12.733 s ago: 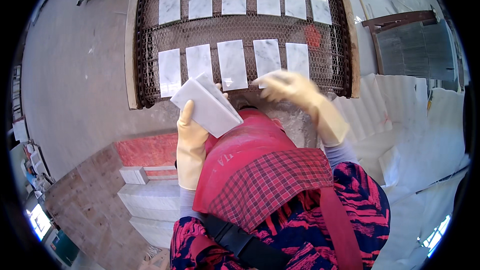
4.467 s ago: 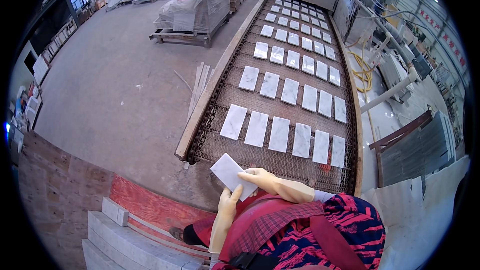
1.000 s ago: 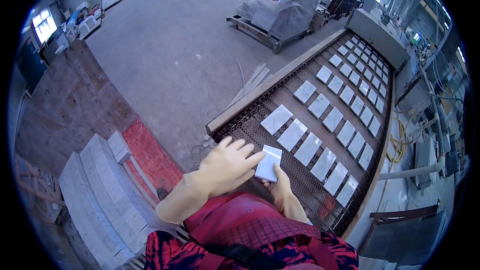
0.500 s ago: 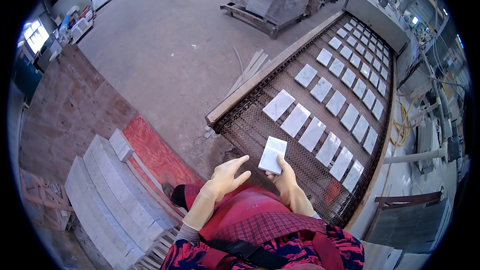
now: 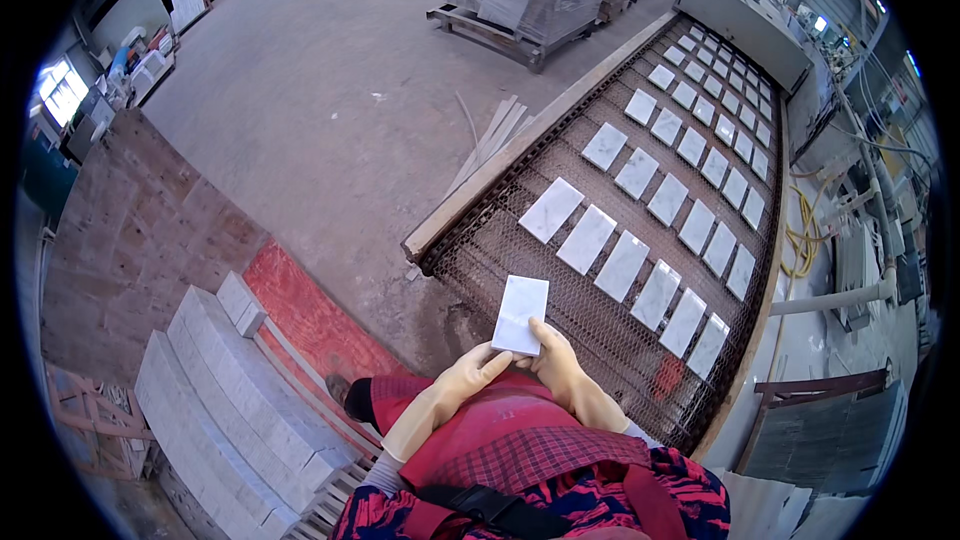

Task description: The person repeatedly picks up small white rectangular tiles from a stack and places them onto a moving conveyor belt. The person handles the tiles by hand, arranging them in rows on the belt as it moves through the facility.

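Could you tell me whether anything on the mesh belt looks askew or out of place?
Nothing stands out. The white tiles lie flat in even rows on the mesh belt. One tile is off the belt, held by the right hand, with the left hand at its near edge.

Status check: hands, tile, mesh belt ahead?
Both gloved hands, left hand and right hand, hold white tile at its near end. Tile over mesh belt. Belt spot beneath looks bare.

Cream rubber gloves, red apron w/ plaid, red-navy patterned top.
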`<action>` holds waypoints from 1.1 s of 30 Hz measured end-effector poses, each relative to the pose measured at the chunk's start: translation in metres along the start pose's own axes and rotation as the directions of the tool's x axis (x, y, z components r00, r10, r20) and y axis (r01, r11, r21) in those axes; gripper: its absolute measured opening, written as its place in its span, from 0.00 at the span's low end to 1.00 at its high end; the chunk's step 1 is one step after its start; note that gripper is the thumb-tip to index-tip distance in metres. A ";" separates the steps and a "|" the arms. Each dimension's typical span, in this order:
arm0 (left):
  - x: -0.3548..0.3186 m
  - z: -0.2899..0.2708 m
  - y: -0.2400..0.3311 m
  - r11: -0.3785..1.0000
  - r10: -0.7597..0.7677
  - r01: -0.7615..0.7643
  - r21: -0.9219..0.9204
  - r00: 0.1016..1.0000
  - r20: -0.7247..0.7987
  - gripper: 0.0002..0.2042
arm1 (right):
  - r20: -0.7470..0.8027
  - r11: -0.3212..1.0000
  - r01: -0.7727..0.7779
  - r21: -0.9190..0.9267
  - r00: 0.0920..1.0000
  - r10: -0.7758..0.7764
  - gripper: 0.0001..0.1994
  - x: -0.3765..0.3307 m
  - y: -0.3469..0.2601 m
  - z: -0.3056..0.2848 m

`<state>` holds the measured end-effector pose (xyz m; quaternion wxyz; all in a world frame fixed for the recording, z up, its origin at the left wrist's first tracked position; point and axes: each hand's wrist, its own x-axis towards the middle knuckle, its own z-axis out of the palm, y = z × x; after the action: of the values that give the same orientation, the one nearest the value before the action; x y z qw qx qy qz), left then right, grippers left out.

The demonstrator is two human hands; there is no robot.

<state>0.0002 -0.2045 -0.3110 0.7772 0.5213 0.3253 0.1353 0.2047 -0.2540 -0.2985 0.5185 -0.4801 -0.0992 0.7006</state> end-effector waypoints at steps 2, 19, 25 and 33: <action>0.002 0.004 0.002 0.999 0.035 -0.036 -0.018 0.999 -0.032 0.24 | 0.028 1.000 -0.010 0.003 1.000 0.010 0.21 0.004 0.003 -0.002; -0.001 -0.010 0.000 0.989 -0.018 -0.025 -0.149 0.960 -0.280 0.22 | 0.045 0.986 -0.085 -0.144 0.995 0.093 0.20 0.015 -0.005 0.021; 0.006 -0.014 -0.020 0.987 0.006 -0.061 -0.147 0.938 -0.346 0.19 | 0.071 0.972 -0.098 -0.215 0.991 0.116 0.21 0.028 0.001 0.011; 0.004 -0.008 -0.014 0.995 -0.094 0.081 -0.052 0.942 -0.323 0.21 | -0.008 0.930 -0.207 -0.304 0.977 0.215 0.21 0.030 0.014 -0.010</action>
<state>-0.0032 -0.2024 -0.3267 0.7280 0.4620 0.4692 0.1908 0.2037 -0.2397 -0.3300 0.3594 -0.5527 -0.1601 0.7347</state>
